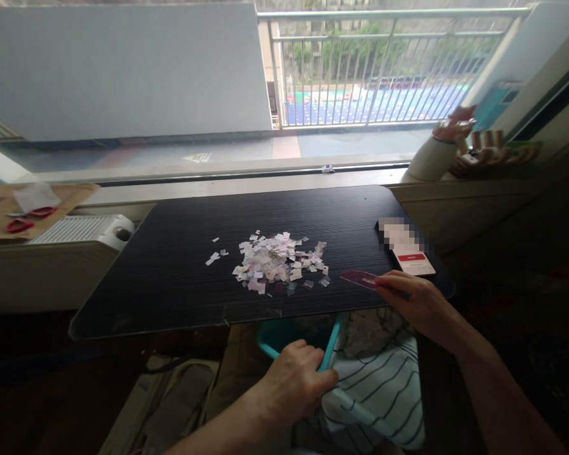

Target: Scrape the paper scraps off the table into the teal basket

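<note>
My left hand (299,374) is closed on the rim of a teal plastic bin (329,344), which sits just below the front edge of the black table (171,278). In my right hand (415,303) is a flat, reddish, translucent blade-shaped piece (359,279), pinched at its right end. Its tip points left, a little above the tabletop. A loose heap of small cut paper and clear plastic scraps (275,258) lies mid-table, left of the piece. A few scraps lie apart on the heap's left side. What is inside the bin is mostly hidden.
A phone (412,256) lies at the table's right side. Red-handled scissors (31,218) rest on brown cardboard (71,196) at the left. A white vase (431,158) stands on the windowsill at the right. Striped cloth (384,385) is beside the bin.
</note>
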The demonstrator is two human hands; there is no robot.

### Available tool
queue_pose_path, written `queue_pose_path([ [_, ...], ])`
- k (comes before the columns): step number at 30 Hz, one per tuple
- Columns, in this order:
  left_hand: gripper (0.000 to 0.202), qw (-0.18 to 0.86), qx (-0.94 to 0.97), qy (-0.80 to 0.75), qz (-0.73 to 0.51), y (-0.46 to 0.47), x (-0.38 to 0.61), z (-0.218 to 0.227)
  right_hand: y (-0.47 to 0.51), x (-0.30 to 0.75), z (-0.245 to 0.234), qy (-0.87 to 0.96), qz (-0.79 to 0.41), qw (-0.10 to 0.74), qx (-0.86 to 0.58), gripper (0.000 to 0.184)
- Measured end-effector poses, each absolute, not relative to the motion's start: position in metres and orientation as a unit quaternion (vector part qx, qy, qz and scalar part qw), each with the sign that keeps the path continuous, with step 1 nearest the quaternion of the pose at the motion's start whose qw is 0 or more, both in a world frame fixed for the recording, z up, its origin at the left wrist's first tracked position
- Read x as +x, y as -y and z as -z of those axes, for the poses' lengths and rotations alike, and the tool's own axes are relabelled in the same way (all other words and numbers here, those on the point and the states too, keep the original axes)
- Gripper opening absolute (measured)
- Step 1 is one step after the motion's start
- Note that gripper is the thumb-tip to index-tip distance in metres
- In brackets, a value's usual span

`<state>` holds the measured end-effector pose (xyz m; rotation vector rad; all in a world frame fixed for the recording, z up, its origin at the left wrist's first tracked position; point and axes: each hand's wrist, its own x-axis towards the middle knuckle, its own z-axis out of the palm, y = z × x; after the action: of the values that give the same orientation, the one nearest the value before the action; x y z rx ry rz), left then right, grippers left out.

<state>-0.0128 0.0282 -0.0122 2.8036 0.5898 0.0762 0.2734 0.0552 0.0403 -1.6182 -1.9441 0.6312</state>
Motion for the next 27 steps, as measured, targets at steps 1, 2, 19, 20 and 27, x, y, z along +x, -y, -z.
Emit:
queue_pose_path([
  [1, 0.004, 0.133, 0.973, -0.187, -0.034, -0.028, -0.015, 0.018, -0.057, 0.272, -0.04, 0.722, -0.232, 0.266, -0.596, 0.019],
  [2, 0.002, 0.13, 0.974, -0.18, -0.04, -0.027, -0.016, 0.024, -0.058, 0.271, -0.041, 0.724, -0.231, 0.266, -0.593, 0.019],
  [19, 0.009, 0.117, 0.973, -0.2, 0.024, -0.041, -0.008, 0.012, -0.078, 0.217, -0.026, 0.79, -0.213, 0.237, -0.524, 0.021],
  [20, 0.008, 0.117, 0.972, -0.202, 0.022, -0.041, -0.009, 0.011, -0.08, 0.215, -0.026, 0.788, -0.206, 0.239, -0.528, 0.021],
  [27, 0.007, 0.119, 0.969, -0.214, 0.021, -0.041, -0.011, 0.003, -0.072, 0.205, -0.034, 0.813, -0.259, 0.197, -0.483, 0.022],
])
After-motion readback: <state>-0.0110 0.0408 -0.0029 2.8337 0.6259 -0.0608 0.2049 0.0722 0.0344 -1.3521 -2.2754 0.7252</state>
